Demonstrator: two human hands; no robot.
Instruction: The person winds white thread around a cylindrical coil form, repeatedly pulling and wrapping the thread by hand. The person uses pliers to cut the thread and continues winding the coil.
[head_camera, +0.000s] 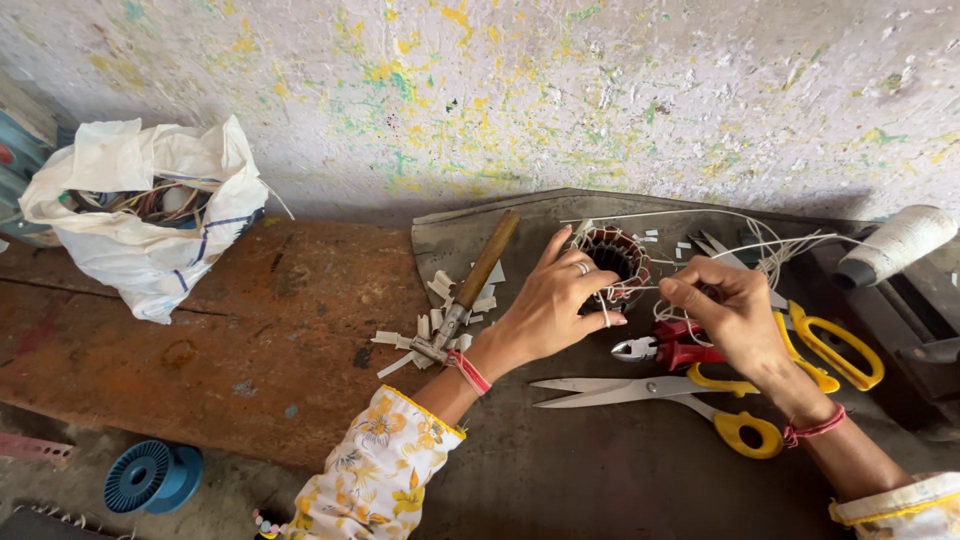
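Observation:
My left hand (552, 300) rests its fingers on a round copper-wound coil core (612, 257) standing on a dark metal sheet (600, 470), and holds it steady. My right hand (730, 312) is just right of the core and pinches white thread (770, 245) that runs to the core. Red-handled cutting pliers (665, 350) lie under my right hand. One pair of yellow-handled scissors (650, 392) lies in front of both hands, and a second pair of yellow-handled scissors (830, 345) lies to the right.
A wooden-handled tool (470, 290) lies among white paper strips (425, 335) left of my hand. A white bag (150, 225) with wires sits at the left on a rusty board (260, 350). A thread spool (895, 245) is far right, a blue reel (152, 478) bottom left.

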